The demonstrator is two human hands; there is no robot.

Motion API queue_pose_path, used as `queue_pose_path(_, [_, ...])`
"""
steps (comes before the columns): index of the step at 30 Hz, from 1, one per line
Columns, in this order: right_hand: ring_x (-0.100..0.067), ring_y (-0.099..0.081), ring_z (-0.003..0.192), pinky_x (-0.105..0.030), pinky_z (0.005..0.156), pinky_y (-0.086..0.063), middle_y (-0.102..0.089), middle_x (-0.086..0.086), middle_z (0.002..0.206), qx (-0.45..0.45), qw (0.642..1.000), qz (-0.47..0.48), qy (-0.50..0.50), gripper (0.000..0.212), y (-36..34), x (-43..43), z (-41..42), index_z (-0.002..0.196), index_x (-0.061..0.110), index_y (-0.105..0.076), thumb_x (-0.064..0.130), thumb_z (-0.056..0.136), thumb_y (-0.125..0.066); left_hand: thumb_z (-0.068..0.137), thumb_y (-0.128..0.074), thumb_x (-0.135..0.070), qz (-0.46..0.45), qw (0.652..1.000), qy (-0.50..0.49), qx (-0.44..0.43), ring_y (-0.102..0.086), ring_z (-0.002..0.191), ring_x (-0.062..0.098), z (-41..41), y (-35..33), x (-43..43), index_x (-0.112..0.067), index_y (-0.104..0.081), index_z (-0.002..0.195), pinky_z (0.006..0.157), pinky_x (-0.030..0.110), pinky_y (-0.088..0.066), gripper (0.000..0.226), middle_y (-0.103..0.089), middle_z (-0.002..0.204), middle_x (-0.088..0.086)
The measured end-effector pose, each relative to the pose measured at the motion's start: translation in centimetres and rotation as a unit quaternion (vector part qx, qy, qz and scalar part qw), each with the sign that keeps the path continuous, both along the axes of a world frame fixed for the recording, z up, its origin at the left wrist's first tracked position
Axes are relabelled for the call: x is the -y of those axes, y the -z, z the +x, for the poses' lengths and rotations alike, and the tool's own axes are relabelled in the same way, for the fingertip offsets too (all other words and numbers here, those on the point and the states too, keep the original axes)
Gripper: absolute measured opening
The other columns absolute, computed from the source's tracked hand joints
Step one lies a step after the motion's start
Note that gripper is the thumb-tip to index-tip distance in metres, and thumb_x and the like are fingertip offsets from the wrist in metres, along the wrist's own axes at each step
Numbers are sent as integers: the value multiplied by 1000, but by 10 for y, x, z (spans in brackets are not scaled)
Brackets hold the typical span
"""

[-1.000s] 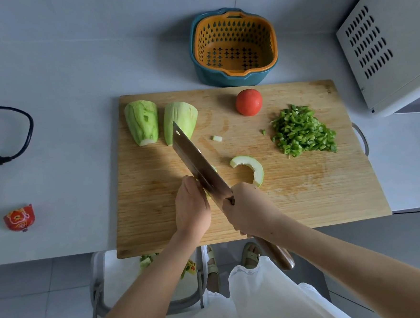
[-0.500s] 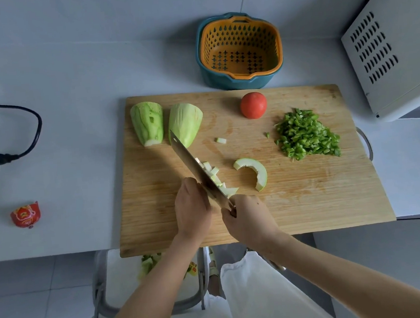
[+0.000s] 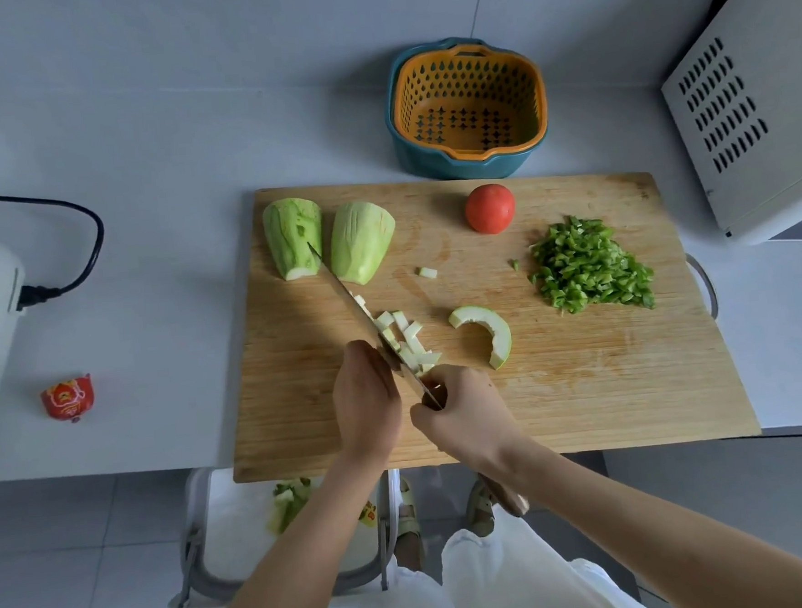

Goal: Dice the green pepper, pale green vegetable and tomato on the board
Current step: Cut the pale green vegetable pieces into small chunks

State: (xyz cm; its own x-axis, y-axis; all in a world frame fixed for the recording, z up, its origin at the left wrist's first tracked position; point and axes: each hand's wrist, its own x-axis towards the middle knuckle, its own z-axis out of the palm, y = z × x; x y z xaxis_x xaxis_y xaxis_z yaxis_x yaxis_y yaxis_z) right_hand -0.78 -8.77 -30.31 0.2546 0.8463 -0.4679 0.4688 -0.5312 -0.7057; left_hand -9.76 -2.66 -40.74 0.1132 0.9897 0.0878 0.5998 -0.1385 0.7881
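A white desk (image 3: 153, 321) is running along a pale wall, carrying a wooden board (image 3: 585, 386) at its near edge; an orange basket (image 3: 537, 104) is sitting just behind the board, a vented appliance (image 3: 756, 112) is standing at the right, and a black cable (image 3: 75, 222) and a small red object (image 3: 67, 397) are lying off to the left; below the desk edge a bin (image 3: 225, 529) is showing green scraps over a tiled floor. The pepper (image 3: 588, 267) is lying as a heap of dice at the board's right; that part is looking done. The vegetable (image 3: 361, 242) is being worked on: two big pieces are waiting uncut at the far left corner, a curved slice (image 3: 486, 326) is lying mid-board, and a few cubes (image 3: 406, 336) are gathering beside the knife (image 3: 351, 302). The tomato (image 3: 489, 208) is sitting whole at the far edge, not yet cut; roughly a third of the job is looking complete. The right hand (image 3: 463, 413) is wrapping its fingers round the knife handle, the blade standing on edge among the cubes; the left hand (image 3: 365, 401) is curling just left of the blade, and what it is holding, if anything, I cannot tell.
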Motion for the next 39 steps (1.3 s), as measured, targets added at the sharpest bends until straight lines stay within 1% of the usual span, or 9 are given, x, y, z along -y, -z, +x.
queue_pose_path(3, [-20, -42, 55, -32, 50, -37, -45, -8, 58, -21, 1000, 7, 17, 11, -1, 1, 4, 71, -4, -49, 7, 72, -51, 92, -46, 1, 12, 998, -5, -59, -49, 50, 14, 0, 0, -4, -15, -38, 77, 42, 27, -37, 22, -49, 61, -2])
queue_pose_path(8, [-16, -48, 46, -26, 44, -40, -54, -10, 58, -90, 994, -19, 56, 9, -7, -4, 6, 72, -3, -52, 6, 74, -52, 101, -32, -21, -67, 997, -14, 27, -50, 58, 7, 8, -16, 5, -15, -36, 90, 46, 17, -25, 12, -52, 70, -6])
queue_pose_path(14, [-16, -48, 43, -26, 42, -41, -55, -10, 55, -156, 982, -21, 107, 7, -12, -6, 6, 71, 1, -57, 2, 76, -53, 95, -41, -13, -118, 993, -26, -11, -57, 67, 21, 6, -14, 3, -14, -43, 94, 58, 37, -48, 2, -58, 77, 3])
queue_pose_path(17, [-15, -48, 43, -24, 41, -41, -56, -10, 55, -155, 982, -7, 106, 10, -16, -6, 10, 69, 3, -57, 3, 79, -54, 96, -43, -15, -42, 997, 4, -58, -55, 62, 18, 2, -12, -2, -10, -47, 91, 50, 27, -40, 8, -58, 75, 4])
queue_pose_path(21, [-16, -49, 43, -25, 43, -43, -57, -10, 56, -145, 985, 21, 86, 13, -27, -6, 16, 66, 5, -56, 4, 79, -53, 97, -37, -18, 67, 981, 77, -167, -58, 62, 21, 1, -3, -1, 2, -56, 94, 55, 29, -51, 27, -59, 73, 10])
queue_pose_path(27, [-18, -46, 50, -31, 48, -38, -51, -10, 59, -15, 998, 60, 13, 12, -30, 2, 38, 75, -6, -50, 6, 74, -53, 99, -33, -27, 49, 991, 2, -121, -53, 63, 18, -10, -11, -19, -6, -50, 89, 57, 27, -41, 30, -52, 74, 2])
queue_pose_path(30, [-19, -47, 55, -32, 51, -39, -54, 0, 61, 85, 992, 76, -57, 5, -30, 11, 47, 79, 8, -54, 8, 74, -55, 99, -36, -23, 40, 992, -92, -78, -48, 64, 18, -28, -27, -32, -5, -49, 89, 52, 23, -32, 25, -49, 75, 2])
queue_pose_path(34, [-24, -60, 78, -29, 61, -45, -65, -3, 88, 205, 970, 42, -127, 31, -27, 19, 51, 108, 18, -49, 19, 80, -62, 97, -45, -11, 97, 974, -207, 4, -43, 70, 17, -49, -63, -42, 3, -52, 92, 60, 20, -23, 16, -50, 78, 6])
queue_pose_path(39, [-23, -50, 73, -29, 60, -37, -63, -5, 91, 280, 935, 65, -207, 34, -24, 24, 46, 110, 14, -40, 30, 88, -59, 90, -45, -26, 221, 971, 64, -70, -51, 84, 22, -26, -87, -19, -5, -66, 97, 73, 28, -38, 30, -61, 90, 10])
